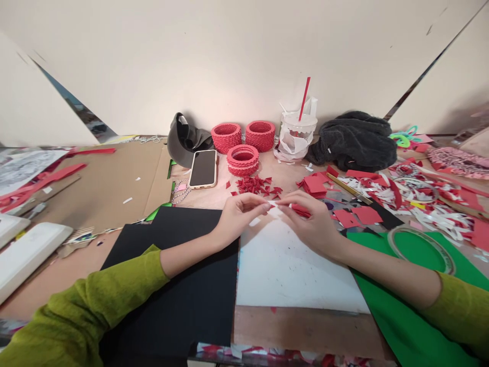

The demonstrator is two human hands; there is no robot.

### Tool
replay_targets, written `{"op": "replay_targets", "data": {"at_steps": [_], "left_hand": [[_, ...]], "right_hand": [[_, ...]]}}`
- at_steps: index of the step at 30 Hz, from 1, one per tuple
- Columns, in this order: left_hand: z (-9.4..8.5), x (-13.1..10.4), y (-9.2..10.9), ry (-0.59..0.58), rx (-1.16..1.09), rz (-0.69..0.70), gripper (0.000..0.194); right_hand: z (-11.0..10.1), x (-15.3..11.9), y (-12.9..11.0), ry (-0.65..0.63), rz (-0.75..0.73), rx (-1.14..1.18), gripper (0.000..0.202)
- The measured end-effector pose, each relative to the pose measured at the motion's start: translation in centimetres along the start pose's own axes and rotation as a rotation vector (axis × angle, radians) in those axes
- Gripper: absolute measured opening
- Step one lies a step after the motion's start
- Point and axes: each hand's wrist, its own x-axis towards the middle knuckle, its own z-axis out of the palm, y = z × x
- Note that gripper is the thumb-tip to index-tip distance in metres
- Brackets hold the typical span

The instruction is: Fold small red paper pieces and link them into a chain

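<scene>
My left hand [244, 214] and my right hand [307, 219] are raised over the far end of a white sheet [294, 270], fingertips a short gap apart. Each hand pinches at something small, largely hidden by the fingers; a bit of red shows at the left fingertips. Just beyond them lies a pile of small red folded pieces [252, 185]. Past the pile stand three red zigzag-edged rings [243, 160]. A stack of red paper squares [315, 185] lies beyond my right hand, and more red paper shows behind its fingers.
Black card [175, 285] lies left, green card [412, 316] right with a tape roll [390, 239]. Behind are a phone [202, 169], a cap [179, 140], a cup with a red straw [300, 127] and dark cloth [351, 140]. Paper scraps [443, 204] cover the right side.
</scene>
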Motion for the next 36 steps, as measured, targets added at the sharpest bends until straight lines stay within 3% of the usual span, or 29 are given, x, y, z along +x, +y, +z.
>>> {"op": "replay_targets", "data": {"at_steps": [4, 11, 21, 28, 33, 36], "left_hand": [[-0.4, 0.7, -1.0, 0.177, -0.106, -0.01, 0.021], [-0.4, 0.8, -1.3, 0.208, -0.166, -0.035, 0.033], [-0.4, 0.7, -1.3, 0.151, -0.143, -0.037, 0.026], [-0.2, 0.5, -0.9, 0.108, -0.058, 0.014, 0.022], [0.2, -0.1, -0.6, -0.077, -0.07, 0.004, 0.029], [0.4, -0.4, -0.6, -0.173, -0.116, -0.024, 0.033]], "right_hand": [[0.2, -0.1, 0.7, 0.073, 0.032, -0.165, 0.038], [0.3, -0.2, 1.7, -0.022, 0.104, -0.263, 0.05], [0.3, -0.1, 2.0, -0.057, 0.126, -0.243, 0.043], [0.2, -0.1, 0.8, 0.026, -0.009, -0.174, 0.037], [0.0, -0.3, 0.2, 0.024, -0.117, -0.064, 0.035], [0.0, -0.4, 0.1, -0.008, -0.11, 0.051, 0.031]]}}
